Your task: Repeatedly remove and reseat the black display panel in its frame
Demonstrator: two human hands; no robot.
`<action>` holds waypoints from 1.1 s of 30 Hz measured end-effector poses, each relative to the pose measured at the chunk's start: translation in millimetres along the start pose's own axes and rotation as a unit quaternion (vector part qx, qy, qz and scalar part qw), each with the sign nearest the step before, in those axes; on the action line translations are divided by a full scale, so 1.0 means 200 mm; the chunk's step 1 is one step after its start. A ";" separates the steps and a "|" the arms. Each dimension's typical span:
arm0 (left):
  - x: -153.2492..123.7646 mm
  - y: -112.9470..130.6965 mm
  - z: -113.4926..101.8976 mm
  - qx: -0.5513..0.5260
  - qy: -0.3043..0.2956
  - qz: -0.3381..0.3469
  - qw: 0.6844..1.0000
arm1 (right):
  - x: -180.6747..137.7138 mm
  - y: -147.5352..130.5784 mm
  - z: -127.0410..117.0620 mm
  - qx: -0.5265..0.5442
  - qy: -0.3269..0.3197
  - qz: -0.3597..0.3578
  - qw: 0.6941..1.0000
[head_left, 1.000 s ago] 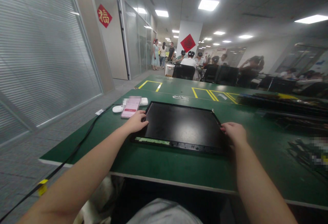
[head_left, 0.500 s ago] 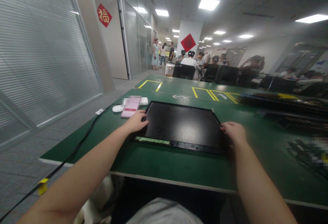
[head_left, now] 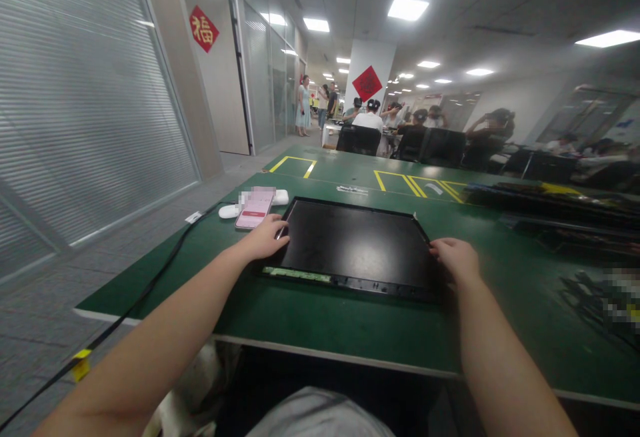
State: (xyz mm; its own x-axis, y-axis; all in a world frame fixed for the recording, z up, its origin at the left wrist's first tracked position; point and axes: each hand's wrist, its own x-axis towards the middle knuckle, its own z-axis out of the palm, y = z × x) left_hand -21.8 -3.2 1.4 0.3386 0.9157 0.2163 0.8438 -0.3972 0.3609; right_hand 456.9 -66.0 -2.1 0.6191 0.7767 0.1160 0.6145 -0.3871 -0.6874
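A flat black display panel (head_left: 355, 245) lies on the green table (head_left: 320, 320) in front of me, with a thin green circuit strip (head_left: 297, 274) along its near edge. My left hand (head_left: 264, 238) grips the panel's left edge with fingers curled over it. My right hand (head_left: 454, 257) holds the right edge the same way. The panel rests flat on the table between both hands.
A pink phone (head_left: 255, 209) and a white device (head_left: 229, 211) with a black cable (head_left: 150, 283) lie left of the panel. Dark parts (head_left: 565, 207) are stacked on the right. Yellow tape marks (head_left: 400, 181) cross the far table. Several people and chairs (head_left: 370, 131) are at the back.
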 end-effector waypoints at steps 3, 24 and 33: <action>-0.02 0.01 -0.05 -0.003 -0.027 0.055 0.998 | -0.03 -0.04 -0.01 -0.031 0.014 -0.022 0.999; -0.08 0.04 -0.17 -0.083 -0.156 0.155 0.972 | -0.08 -0.10 0.06 -0.048 -0.114 -0.150 0.981; -0.09 0.11 -0.18 -0.092 -0.139 0.195 0.966 | -0.09 -0.12 0.05 -0.071 -0.110 -0.147 0.980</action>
State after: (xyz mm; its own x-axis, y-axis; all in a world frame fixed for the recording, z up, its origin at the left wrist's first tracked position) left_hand -23.7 -30.1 38.0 0.7369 0.6642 0.1258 0.5492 -0.6967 0.4615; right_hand 426.2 -65.8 5.3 0.2933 0.9476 0.1267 0.8220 -0.1824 -0.5394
